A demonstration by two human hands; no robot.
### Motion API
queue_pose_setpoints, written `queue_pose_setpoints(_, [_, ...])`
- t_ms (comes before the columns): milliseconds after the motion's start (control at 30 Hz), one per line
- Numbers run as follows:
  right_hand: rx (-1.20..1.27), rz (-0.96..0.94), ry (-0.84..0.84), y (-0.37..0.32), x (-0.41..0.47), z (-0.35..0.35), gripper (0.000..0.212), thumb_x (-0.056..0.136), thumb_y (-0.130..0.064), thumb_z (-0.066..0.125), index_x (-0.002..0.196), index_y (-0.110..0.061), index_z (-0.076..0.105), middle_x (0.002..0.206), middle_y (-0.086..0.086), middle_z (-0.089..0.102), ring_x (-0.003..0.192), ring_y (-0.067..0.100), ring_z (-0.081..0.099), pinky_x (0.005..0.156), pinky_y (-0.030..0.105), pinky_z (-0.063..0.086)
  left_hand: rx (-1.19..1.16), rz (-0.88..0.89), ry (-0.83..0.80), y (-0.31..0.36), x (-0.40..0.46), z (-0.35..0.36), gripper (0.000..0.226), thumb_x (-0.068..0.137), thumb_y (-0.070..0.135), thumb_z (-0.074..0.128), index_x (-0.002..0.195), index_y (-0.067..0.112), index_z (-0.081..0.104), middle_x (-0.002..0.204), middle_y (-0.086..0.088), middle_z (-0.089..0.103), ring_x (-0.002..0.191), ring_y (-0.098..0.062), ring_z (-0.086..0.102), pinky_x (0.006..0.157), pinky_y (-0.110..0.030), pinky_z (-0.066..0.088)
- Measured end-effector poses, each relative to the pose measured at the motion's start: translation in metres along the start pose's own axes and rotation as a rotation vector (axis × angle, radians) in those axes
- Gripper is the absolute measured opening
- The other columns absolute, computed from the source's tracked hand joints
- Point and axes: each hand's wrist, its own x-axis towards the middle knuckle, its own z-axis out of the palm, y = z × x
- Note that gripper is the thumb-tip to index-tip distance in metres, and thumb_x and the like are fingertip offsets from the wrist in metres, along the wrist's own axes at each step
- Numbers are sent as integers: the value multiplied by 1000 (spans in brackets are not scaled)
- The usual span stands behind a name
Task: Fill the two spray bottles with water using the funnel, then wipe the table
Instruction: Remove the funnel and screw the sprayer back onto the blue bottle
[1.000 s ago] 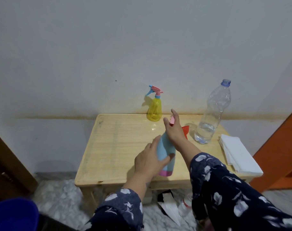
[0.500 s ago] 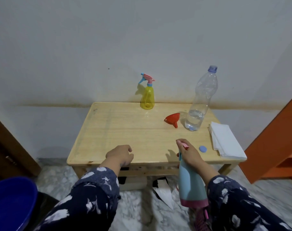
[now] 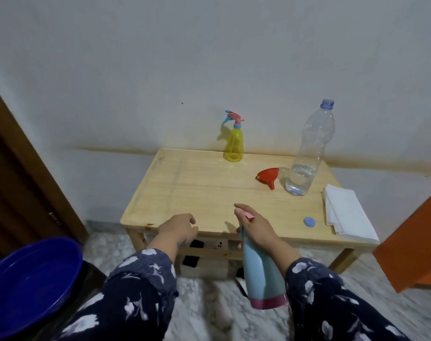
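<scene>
My right hand (image 3: 256,227) grips the pink sprayer head of a light blue spray bottle (image 3: 262,271), which hangs in front of the wooden table's (image 3: 185,193) near edge, its pink base toward me. My left hand (image 3: 178,228) hovers at the near edge, fingers loosely curled, holding nothing. A yellow spray bottle (image 3: 233,145) with a pink and blue trigger stands at the back. A red funnel (image 3: 268,176) lies on its side beside a clear water bottle (image 3: 308,153), uncapped, with a little water in it. Its blue cap (image 3: 309,221) lies near the white cloths (image 3: 345,212).
A blue basin (image 3: 29,284) sits low at the left beside a dark wooden door (image 3: 15,173). An orange piece of furniture (image 3: 416,244) stands at the right. A lower shelf (image 3: 209,252) under the table holds dark items. The floor is marbled.
My right hand lifted the blue spray bottle off the table and drew it toward me below the near edge. My left hand let go of it and rests open at the edge.
</scene>
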Motion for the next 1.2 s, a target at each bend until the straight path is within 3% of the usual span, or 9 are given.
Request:
queue_pose_setpoints(167, [202,-10,-23,-19,4,15,31,92,-46,53,112,-24,62,92,16,64,71,27,64,52,43,59,-29,-15,29,-4,-7,-5,37,96,39,43,130,28,50,123,1,61,103,-21,60,87,-33,50])
queue_pose_setpoints(400, [143,-62,26,-31,18,11,25,93,-49,50,111,-33,57,92,0,62,80,24,68,62,49,59,-9,-22,71,3,-9,-8,39,98,47,38,127,27,53,122,1,62,104,-21,60,79,-30,46])
queue_pose_setpoints(567, [251,-144,70,-54,31,-3,33,96,-40,50,125,-24,54,106,9,58,92,23,62,60,43,60,-164,54,46,24,-9,-9,60,91,70,28,125,27,55,120,1,63,106,-21,59,88,-34,48])
queue_pose_setpoints(667, [315,-202,85,-75,42,-13,36,97,-38,48,129,-23,49,112,11,55,91,31,62,49,21,53,-469,185,-16,41,-13,-13,59,82,76,43,119,31,58,114,1,63,100,-16,60,86,-33,49])
queue_pose_setpoints(800, [398,-265,117,-100,60,-22,36,97,-37,49,131,-25,47,105,10,53,90,27,60,56,29,58,-645,292,-66,64,-14,-14,70,76,54,73,135,28,43,114,6,54,101,-14,57,70,-20,47])
queue_pose_setpoints(900, [373,-326,134,-114,73,-26,49,96,-39,50,142,-30,37,121,0,51,92,11,58,77,40,59,-695,289,32,70,-2,-15,79,71,45,81,136,27,41,117,5,55,104,-17,59,81,-30,55])
queue_pose_setpoints(1000, [219,-265,98,-117,86,-28,64,87,-45,62,142,-33,31,117,-14,52,107,7,54,95,33,45,-622,232,208,71,18,-22,77,64,52,81,128,29,43,113,5,59,99,-18,62,82,-39,57])
queue_pose_setpoints(1067, [100,-109,37,-113,96,-24,61,79,-48,71,128,-24,44,115,-3,58,108,18,56,87,35,49,-560,173,306,71,33,-28,74,63,55,80,123,30,43,109,7,61,94,-18,62,77,-36,55])
queue_pose_setpoints(1200, [29,22,2,-103,123,-9,69,75,-37,77,131,-20,41,110,3,56,98,23,57,68,33,49,-523,98,386,69,74,-37,76,65,55,79,124,27,40,102,5,61,84,-20,60,65,-30,45])
